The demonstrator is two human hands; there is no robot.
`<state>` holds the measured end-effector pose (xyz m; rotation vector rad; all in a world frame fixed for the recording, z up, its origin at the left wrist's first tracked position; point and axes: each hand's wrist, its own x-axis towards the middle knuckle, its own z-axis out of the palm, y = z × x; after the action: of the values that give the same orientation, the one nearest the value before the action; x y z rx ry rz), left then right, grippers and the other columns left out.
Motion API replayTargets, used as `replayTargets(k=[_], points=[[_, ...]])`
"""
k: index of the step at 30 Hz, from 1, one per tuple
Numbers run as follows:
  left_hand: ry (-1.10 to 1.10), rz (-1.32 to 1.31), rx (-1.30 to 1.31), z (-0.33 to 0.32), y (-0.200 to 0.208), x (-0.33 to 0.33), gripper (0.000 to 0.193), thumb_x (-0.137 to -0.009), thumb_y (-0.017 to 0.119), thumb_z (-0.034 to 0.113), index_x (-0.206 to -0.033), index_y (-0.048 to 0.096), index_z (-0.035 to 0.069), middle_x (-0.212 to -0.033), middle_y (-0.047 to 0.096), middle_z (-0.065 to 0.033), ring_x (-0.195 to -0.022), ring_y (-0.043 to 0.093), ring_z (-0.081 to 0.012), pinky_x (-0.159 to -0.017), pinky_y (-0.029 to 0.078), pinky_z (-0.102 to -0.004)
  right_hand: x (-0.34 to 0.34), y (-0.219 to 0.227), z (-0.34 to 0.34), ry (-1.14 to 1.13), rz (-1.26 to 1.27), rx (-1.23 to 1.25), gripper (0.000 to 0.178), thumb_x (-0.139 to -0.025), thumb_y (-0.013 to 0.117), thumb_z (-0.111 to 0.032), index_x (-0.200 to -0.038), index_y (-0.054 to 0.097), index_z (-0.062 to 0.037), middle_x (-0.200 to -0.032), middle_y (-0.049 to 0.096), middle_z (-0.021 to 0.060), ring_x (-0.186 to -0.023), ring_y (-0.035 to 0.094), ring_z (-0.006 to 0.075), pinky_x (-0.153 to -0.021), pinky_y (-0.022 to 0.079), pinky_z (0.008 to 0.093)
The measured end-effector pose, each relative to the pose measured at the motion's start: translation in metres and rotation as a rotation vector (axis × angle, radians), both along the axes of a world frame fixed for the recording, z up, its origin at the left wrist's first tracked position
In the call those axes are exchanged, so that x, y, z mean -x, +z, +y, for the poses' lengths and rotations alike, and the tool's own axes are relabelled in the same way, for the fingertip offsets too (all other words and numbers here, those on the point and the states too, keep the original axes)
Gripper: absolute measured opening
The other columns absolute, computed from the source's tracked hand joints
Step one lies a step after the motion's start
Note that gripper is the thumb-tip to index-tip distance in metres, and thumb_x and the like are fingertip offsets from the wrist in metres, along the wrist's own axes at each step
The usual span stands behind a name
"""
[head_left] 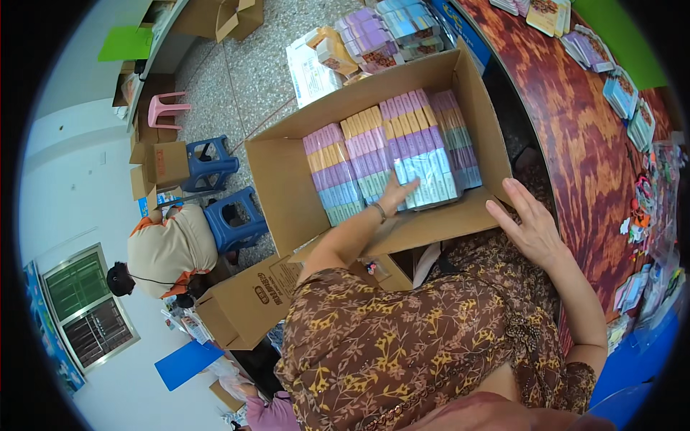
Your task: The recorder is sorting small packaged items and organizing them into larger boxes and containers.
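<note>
An open cardboard carton [277, 183] stands in front of me. Inside are rows of small boxes in pink, yellow, purple, blue and green, bundled in clear plastic wrap. My left hand [397, 195] reaches over the near wall, thumb and fingers apart, against the near left edge of one wrapped bundle [425, 161]. That bundle sits slightly higher and more tilted than the wrapped bundle [334, 172] at the left. My right hand [530, 226] is open at the carton's near right corner, its fingers spread and holding nothing.
Beyond the carton, more wrapped bundles [366, 36] lie on the speckled floor. A wood-patterned table [553, 93] with stacks of small boxes runs along the right. At left are blue stools [233, 219], a pink stool [167, 110], another cardboard box [251, 298] and a bent-over person [172, 248].
</note>
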<state>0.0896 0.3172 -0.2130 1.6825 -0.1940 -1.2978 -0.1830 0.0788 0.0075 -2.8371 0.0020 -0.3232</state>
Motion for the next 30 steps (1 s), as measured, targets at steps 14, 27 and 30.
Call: replayTargets(k=[14, 27, 30], points=[[-1.53, -1.358, 0.095, -0.132, -0.002, 0.043, 0.045, -0.086, 0.052, 0.05, -0.081, 0.079, 0.014, -0.098, 0.073, -0.007, -0.112, 0.057, -0.0323, -0.114, 0.011, -0.0695, 0.005, -0.004, 0.004, -0.043, 0.105, -0.007, 0.067, -0.074, 0.066, 0.005, -0.137, 0.056, -0.0146, -0.149, 0.04, 0.0194, -0.13, 0.05, 0.0402, -0.1, 0.052, 0.0448], [-1.475, -1.384, -0.098, -0.097, -0.063, 0.02, 0.049, -0.089, 0.05, 0.048, -0.092, 0.078, 0.008, -0.103, 0.071, -0.0114, -0.115, 0.055, -0.0312, -0.119, 0.011, -0.061, 0.002, -0.015, -0.007, -0.05, 0.212, 0.006, 0.066, -0.075, 0.07, -0.001, -0.138, 0.055, -0.0155, -0.148, 0.044, 0.0182, -0.128, 0.052, 0.0368, -0.098, 0.051, 0.0432], [-1.535, -1.316, -0.101, -0.108, -0.06, 0.023, 0.05, -0.089, 0.051, 0.049, -0.102, 0.076, 0.008, -0.112, 0.069, -0.0121, -0.121, 0.052, -0.0328, -0.119, 0.01, -0.0624, 0.007, -0.016, -0.009, -0.065, 0.226, -0.041, 0.067, -0.076, 0.077, -0.009, -0.139, 0.054, -0.0156, -0.148, 0.044, 0.0168, -0.128, 0.052, 0.0361, -0.099, 0.05, 0.0439]])
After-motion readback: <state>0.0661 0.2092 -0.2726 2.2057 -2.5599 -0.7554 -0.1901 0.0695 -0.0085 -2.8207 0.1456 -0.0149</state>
